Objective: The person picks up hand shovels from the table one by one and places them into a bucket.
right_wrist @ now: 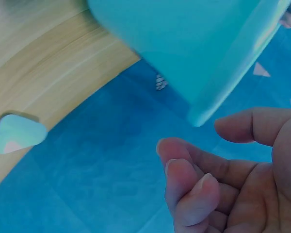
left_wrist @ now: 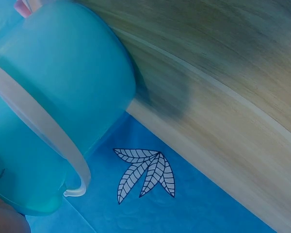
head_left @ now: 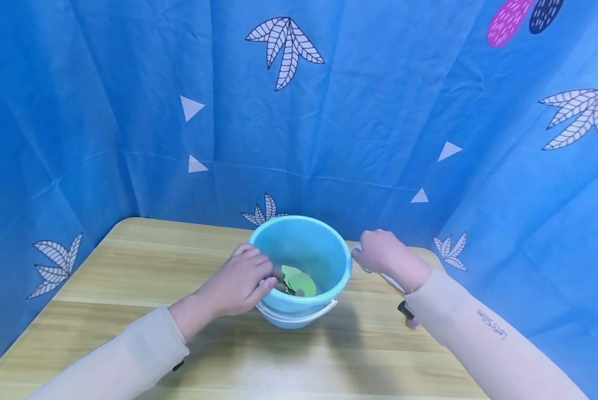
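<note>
A light-blue bucket (head_left: 299, 316) with a white handle (head_left: 299, 319) is at the middle of the table, its mouth facing me. My left hand (head_left: 239, 280) grips the left side of its rim; part of the fingers is hidden. Inside lie flat light-green pieces (head_left: 304, 283) and something dark whose kind I cannot tell. My right hand (head_left: 386, 255) is just right of the rim. In the right wrist view its fingers curl loosely, the thumb apart from them, with nothing held. A pale blue, spade-shaped piece (right_wrist: 22, 133) lies near the table's edge, partly hidden by the right wrist in the head view.
The wooden table (head_left: 144, 266) has rounded back corners. A blue curtain (head_left: 379, 83) with leaf and triangle prints hangs behind it and at both sides. A small pink thing (head_left: 412, 322) shows beneath the right wrist strap.
</note>
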`<control>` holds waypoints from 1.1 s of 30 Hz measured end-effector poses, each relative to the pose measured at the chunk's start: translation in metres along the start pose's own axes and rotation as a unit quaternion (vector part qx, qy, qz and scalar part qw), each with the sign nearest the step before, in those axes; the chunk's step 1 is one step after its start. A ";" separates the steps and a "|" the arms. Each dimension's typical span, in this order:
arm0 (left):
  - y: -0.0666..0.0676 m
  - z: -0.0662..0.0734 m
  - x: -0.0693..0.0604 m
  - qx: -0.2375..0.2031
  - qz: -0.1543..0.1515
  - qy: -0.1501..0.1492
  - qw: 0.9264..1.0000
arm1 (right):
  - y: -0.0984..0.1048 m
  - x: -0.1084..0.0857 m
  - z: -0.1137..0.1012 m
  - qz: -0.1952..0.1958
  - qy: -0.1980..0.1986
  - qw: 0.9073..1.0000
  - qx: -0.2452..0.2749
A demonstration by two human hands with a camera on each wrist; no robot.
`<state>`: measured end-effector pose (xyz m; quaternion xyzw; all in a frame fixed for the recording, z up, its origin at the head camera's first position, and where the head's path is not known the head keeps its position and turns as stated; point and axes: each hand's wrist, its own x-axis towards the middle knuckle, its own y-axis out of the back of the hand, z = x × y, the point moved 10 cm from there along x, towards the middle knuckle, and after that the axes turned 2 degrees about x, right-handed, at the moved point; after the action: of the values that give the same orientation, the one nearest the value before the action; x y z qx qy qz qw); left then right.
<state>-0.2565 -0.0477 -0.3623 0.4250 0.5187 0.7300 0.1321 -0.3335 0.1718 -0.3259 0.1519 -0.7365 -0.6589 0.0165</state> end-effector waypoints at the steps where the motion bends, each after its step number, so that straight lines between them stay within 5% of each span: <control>1: 0.001 0.000 0.000 -0.001 0.000 -0.001 1.000 | -0.001 0.001 0.002 -0.001 -0.002 1.000 -0.002; 12: 0.003 -0.001 0.000 -0.003 0.004 -0.005 1.000 | -0.009 0.019 0.038 -0.002 -0.030 0.999 -0.013; 22: 0.002 -0.002 0.001 -0.001 -0.009 -0.001 1.000 | -0.023 0.025 0.070 -0.024 -0.067 0.997 0.043; 33: 0.004 -0.002 0.000 -0.005 -0.001 -0.002 1.000 | -0.037 0.038 0.096 -0.031 -0.062 0.997 0.024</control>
<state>-0.2570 -0.0503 -0.3590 0.4252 0.5157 0.7313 0.1362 -0.3837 0.2520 -0.3814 0.1340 -0.7463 -0.6498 -0.0539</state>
